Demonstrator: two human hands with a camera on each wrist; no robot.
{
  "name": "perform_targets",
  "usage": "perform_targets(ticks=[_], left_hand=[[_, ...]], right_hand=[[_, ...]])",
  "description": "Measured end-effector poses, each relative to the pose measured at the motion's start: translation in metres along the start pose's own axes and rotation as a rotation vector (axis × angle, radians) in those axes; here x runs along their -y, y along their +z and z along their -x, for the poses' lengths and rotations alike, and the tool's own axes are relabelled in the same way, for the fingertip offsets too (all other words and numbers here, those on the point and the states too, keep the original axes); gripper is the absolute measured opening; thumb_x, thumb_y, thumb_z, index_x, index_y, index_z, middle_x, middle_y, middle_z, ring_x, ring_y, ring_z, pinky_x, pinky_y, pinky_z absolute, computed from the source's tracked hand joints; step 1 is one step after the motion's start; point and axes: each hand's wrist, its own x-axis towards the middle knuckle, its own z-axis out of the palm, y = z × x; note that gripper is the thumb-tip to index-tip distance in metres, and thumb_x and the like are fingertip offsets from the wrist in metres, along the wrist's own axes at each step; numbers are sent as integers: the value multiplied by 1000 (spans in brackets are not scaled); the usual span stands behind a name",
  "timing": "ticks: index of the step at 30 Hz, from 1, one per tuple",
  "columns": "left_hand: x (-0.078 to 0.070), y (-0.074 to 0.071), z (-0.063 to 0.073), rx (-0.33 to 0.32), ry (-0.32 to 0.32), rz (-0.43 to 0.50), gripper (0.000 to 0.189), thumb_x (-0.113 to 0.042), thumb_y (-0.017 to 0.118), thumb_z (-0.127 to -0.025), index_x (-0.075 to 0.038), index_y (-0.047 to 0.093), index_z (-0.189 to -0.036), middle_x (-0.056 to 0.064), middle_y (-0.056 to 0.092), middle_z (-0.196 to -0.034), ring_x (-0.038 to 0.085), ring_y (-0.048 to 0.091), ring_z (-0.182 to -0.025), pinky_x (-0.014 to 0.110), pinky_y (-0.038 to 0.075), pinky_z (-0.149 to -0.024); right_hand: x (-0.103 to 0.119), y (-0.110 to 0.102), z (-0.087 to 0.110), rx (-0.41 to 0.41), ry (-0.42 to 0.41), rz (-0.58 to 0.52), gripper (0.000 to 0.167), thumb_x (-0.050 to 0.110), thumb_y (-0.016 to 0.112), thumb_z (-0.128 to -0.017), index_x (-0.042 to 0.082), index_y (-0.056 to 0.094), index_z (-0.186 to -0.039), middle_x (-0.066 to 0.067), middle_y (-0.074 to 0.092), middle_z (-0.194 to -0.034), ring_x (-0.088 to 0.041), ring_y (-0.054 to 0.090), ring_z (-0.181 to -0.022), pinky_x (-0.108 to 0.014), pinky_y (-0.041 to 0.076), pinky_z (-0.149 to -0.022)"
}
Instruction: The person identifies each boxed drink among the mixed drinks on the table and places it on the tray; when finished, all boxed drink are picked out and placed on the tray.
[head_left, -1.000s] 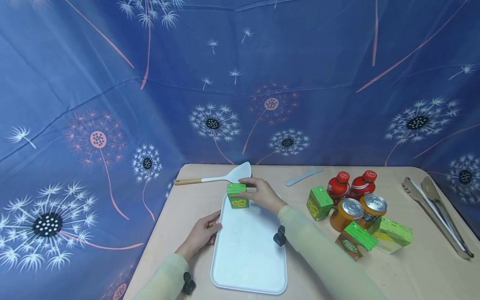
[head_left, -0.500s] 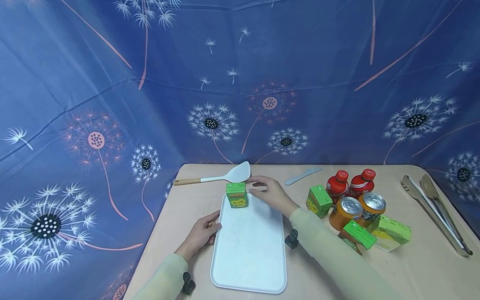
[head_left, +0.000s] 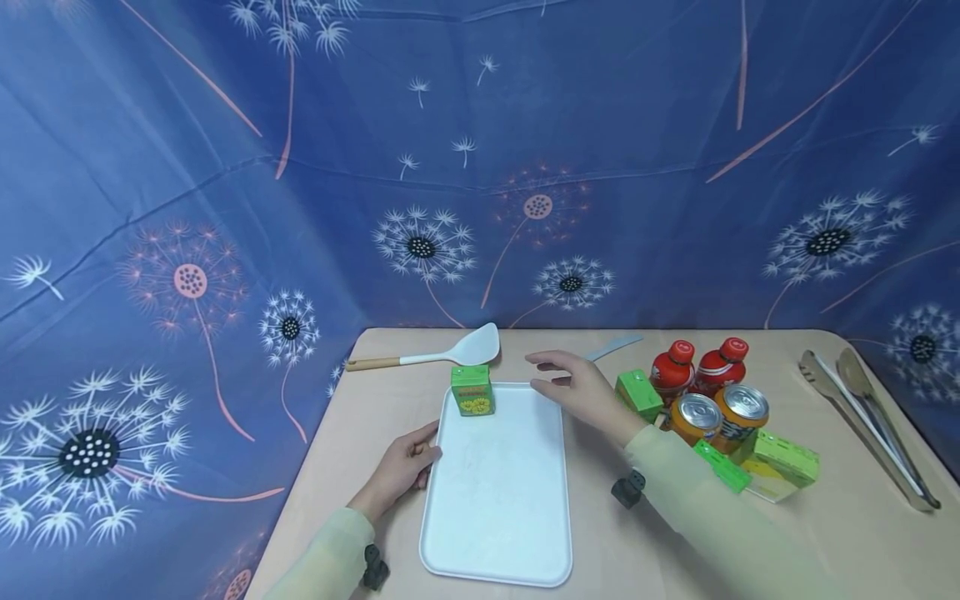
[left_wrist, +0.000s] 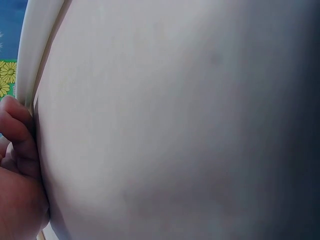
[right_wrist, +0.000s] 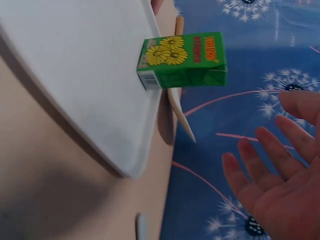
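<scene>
A green drink carton with yellow flowers stands upright on the white tray, near its far left corner. At the tray's left edge, my left hand holds the rim, its fingers curled against it in the left wrist view. My right hand is in the air over the tray's far right corner, fingers spread and holding nothing. In the right wrist view that hand's palm and loosely bent fingers show apart from the carton.
Behind the tray lies a white spatula; a pale knife is partly behind the right hand. To the right stand two red bottles, two orange cans and several green cartons. Metal utensils lie at the far right.
My right hand has let go of the green drink carton and moved right, away from it. The carton stays on the tray, and my left hand keeps its place at the rim.
</scene>
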Motion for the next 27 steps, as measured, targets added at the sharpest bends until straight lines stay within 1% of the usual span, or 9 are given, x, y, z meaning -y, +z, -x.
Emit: perform_targets(ticks=[6, 13, 16, 20, 23, 27], left_hand=[[1, 0, -1, 0, -4, -7, 57, -19, 65, -104, -11, 47, -158, 0, 56, -68, 12, 50, -48, 23, 45, -46], [3, 1, -2, -10, -4, -6, 58, -17, 66, -103, -10, 48, -158, 0, 55, -67, 12, 49, -47, 23, 44, -45], [3, 1, -2, -9, 6, -6, 58, -17, 66, -104, -9, 47, -157, 0, 54, -67, 11, 49, -46, 23, 44, -45], [1, 1, -1, -4, 8, -8, 58, -17, 65, -104, -9, 46, -158, 0, 55, -67, 11, 50, -47, 23, 44, -45], [0, 0, -1, -6, -2, -8, 57, -18, 65, -104, -10, 46, -158, -1, 54, -67, 11, 50, -47, 23, 44, -46], [0, 0, 0, -8, -1, -10, 57, -17, 65, -105, -10, 47, -158, -1, 54, -67, 11, 49, -47, 23, 44, -45]], right_hand=[[3, -19, 16, -5, -4, 43, 44, 20, 76, -99, 14, 66, -141, -5, 62, -143, -29, 57, -132, -52, 51, -103], [4, -40, 34, -4, -33, 92, 43, 22, 77, -98, 16, 67, -140, -4, 63, -143, -28, 56, -134, -51, 52, -102], [5, -48, 40, -10, -10, 90, 44, 26, 77, -98, 17, 67, -140, -3, 63, -143, -28, 55, -134, -53, 51, -103], [3, -56, 49, -24, 11, 66, 44, 26, 77, -98, 14, 67, -140, -5, 63, -141, -28, 59, -129, -56, 50, -104], [1, -60, 55, -34, 18, 49, 44, 24, 77, -98, 11, 66, -139, -8, 63, -141, -30, 60, -127, -57, 49, -103], [0, -69, 65, -51, 22, 67, 45, 23, 77, -98, 10, 66, -140, -11, 62, -143, -33, 60, -128, -55, 51, -101]])
